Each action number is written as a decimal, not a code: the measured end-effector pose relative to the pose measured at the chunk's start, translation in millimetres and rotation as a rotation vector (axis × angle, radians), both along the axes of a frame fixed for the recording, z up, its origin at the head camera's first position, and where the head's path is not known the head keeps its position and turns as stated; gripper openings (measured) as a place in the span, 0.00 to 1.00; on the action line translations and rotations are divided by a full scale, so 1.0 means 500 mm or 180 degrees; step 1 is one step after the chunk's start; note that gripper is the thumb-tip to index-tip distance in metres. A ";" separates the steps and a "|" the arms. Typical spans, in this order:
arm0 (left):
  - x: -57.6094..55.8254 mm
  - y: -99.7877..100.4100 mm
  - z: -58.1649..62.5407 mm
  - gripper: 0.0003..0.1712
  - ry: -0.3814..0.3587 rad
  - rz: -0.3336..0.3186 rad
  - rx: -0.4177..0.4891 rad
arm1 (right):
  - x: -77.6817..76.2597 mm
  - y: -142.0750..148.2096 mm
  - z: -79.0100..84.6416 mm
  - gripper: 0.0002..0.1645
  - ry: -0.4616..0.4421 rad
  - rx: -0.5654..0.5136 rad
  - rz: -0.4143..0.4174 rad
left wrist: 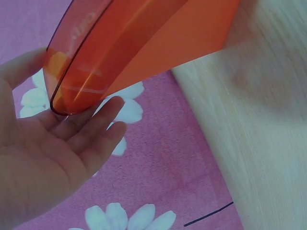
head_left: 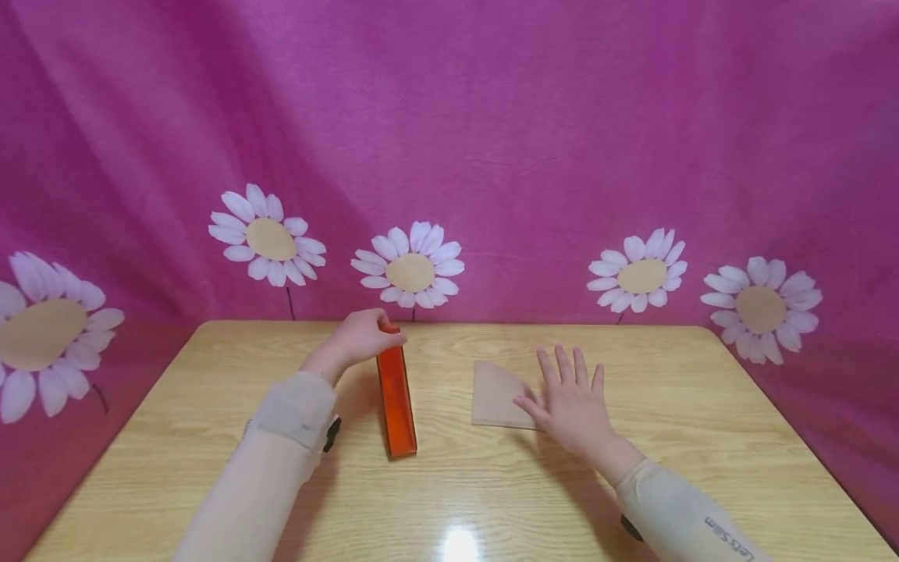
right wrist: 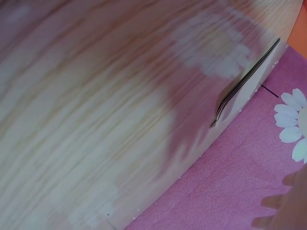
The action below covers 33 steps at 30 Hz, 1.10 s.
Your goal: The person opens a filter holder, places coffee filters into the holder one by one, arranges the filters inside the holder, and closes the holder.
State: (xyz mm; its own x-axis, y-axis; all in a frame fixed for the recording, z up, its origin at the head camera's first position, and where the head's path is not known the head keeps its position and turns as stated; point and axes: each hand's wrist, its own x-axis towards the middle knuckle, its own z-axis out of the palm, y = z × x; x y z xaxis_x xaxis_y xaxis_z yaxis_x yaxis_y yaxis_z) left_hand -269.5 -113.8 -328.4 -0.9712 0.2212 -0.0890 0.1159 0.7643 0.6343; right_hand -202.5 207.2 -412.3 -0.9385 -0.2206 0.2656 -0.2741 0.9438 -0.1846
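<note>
My left hand (head_left: 358,336) grips the far end of a narrow, see-through orange plastic holder (head_left: 397,398) that stretches toward me on the table. In the left wrist view, the thumb lies on one side of the orange holder (left wrist: 139,43) and fingers are at its rounded, dark-edged end. My right hand (head_left: 577,407) has its fingers straight and spread. Its thumb overlaps the right edge of a flat brown cardboard-like piece (head_left: 497,396); whether they touch I cannot tell. The right wrist view catches that piece's thin layered edge (right wrist: 247,81) and a few fingertips (right wrist: 276,206).
Both things are on a light wood-grain table (head_left: 449,484). Behind the table and along its sides hangs a magenta cloth (head_left: 492,140) printed with white daisies. Light glares off the table's near middle.
</note>
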 end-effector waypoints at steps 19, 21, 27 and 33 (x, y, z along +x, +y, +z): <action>0.007 0.005 0.017 0.17 -0.0600 -0.0235 0.0006 | -0.003 -0.003 -0.004 0.48 0.0010 0.0019 0.0012; 0.008 0.004 0.017 0.16 -0.0728 -0.0284 0.0036 | -0.002 -0.004 -0.003 0.48 0.0016 0.0025 0.0009; 0.014 0.000 0.013 0.14 -0.1007 -0.0533 0.0107 | -0.001 -0.005 -0.004 0.48 0.0024 0.0026 0.0034; 0.020 0.003 0.012 0.19 -0.1157 -0.0805 -0.0042 | -0.002 -0.009 -0.007 0.48 0.0039 0.0013 0.0072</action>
State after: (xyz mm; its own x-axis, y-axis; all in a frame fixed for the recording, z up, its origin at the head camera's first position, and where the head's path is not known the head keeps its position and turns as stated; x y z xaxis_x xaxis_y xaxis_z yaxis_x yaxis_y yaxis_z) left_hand -259.4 -112.3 -322.3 -0.7917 0.4444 -0.4191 0.0716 0.7488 0.6589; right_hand -203.5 202.6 -416.0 -0.9299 -0.2430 0.2762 -0.2977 0.9381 -0.1771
